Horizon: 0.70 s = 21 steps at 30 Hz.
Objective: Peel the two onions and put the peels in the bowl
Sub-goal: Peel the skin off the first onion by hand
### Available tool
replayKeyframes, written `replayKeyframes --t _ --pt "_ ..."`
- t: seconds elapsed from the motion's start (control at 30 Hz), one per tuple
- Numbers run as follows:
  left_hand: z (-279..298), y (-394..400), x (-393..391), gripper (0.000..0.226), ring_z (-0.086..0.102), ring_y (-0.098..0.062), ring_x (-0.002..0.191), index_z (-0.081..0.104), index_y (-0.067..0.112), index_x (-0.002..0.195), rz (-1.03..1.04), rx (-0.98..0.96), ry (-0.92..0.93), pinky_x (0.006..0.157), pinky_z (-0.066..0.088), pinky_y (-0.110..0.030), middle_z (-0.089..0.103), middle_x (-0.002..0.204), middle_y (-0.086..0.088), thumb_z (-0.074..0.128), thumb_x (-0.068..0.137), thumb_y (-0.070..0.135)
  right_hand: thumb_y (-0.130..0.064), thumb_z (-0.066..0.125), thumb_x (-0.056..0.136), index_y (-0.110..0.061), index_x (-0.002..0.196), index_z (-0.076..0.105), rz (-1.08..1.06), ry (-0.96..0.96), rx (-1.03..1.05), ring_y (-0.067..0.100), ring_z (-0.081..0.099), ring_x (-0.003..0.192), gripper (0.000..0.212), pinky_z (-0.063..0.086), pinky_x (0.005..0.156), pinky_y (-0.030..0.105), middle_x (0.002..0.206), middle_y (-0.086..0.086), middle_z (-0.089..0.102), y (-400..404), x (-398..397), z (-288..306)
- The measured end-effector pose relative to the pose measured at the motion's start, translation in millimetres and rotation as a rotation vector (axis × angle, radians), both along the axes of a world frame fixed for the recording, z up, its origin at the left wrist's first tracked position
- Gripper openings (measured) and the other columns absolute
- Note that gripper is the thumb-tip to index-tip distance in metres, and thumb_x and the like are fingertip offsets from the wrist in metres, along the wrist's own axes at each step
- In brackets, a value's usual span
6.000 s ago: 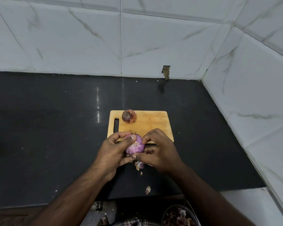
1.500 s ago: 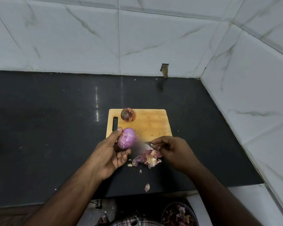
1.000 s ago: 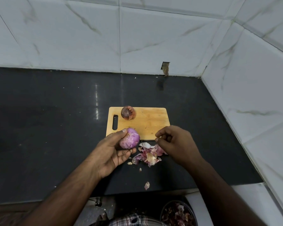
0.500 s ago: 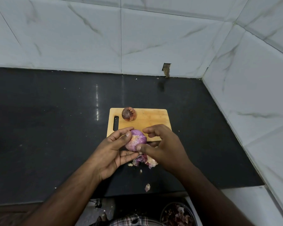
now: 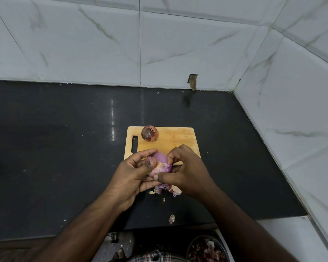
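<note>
Gripping the onion [image 5: 160,163] between them, seemingly, both hands [image 5: 159,172].

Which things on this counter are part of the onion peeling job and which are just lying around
Part of the job:
left hand and right hand, both gripping the purple onion
unpeeled onion on the cutting board
peel pile and stray peel on the counter
bowl holding peels

Just lying about:
nothing else shows on the black counter
</note>
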<state>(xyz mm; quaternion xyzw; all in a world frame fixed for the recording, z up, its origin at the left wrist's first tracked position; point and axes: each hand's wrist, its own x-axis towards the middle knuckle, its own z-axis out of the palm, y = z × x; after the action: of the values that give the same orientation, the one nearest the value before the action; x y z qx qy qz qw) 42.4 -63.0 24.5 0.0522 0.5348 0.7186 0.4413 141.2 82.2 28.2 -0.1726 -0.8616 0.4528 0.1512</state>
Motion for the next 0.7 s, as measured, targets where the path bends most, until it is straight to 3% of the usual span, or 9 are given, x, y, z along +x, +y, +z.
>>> replayKeyframes --t 0.23,0.37,0.5,0.6,0.7 --pt "1 1 0 0.046 0.073 -0.023 0.073 0.068 0.014 0.123 0.023 0.003 -0.012 0.061 0.064 -0.034 0.076 0.103 -0.016 0.072 0.078 0.021 -0.031 0.088 0.065 -0.026 0.077 0.060 0.039 0.053 -0.067 0.018 0.060 0.082 0.031 0.058 0.064 0.045 0.094 -0.002 0.054 -1 -2 -5" --pt "0 0 -1 0.047 0.073 -0.029 0.080 0.067 0.013 0.124 0.022 -0.004 -0.035 0.064 0.064 -0.036 0.073 0.112 -0.025 0.072 0.078 0.022 -0.017 0.089 0.070 -0.032 0.080 0.061 0.063 0.067 -0.091 0.013 0.061 0.088 0.033 0.060 0.073 0.029 0.097 -0.003 0.055 2 1 -4" --pt "1 0 0 0.047 0.074 -0.032 0.078 0.068 0.012 0.123 0.021 -0.004 -0.067 0.065 0.064 -0.038 0.072 0.112 -0.026 0.073 0.077 0.022 -0.008 0.084 0.076 -0.035 0.076 0.061 0.070 0.086 -0.129 0.013 0.061 0.090 0.035 0.059 0.077 0.031 0.094 -0.005 0.056 6 3 -8" --pt "2 0 -1 0.048 0.075 -0.034 0.078 0.067 0.012 0.125 0.013 -0.007 -0.081 0.060 0.063 -0.034 0.072 0.112 -0.026 0.072 0.078 0.021 -0.011 0.081 0.077 -0.022 0.078 0.063 0.079 0.124 -0.178 0.011 0.061 0.085 0.021 0.057 0.074 0.032 0.092 0.001 0.058 8 4 -14" --pt "3 -2 -3 0.046 0.076 -0.035 0.075 0.066 0.012 0.126 0.004 0.003 -0.103 0.061 0.064 -0.034 0.073 0.109 -0.027 0.070 0.081 0.021 -0.002 0.077 0.080 0.001 0.082 0.062 0.052 0.163 -0.418 0.014 0.062 0.077 0.015 0.053 0.068 0.028 0.086 0.008 0.061 9 6 -13"
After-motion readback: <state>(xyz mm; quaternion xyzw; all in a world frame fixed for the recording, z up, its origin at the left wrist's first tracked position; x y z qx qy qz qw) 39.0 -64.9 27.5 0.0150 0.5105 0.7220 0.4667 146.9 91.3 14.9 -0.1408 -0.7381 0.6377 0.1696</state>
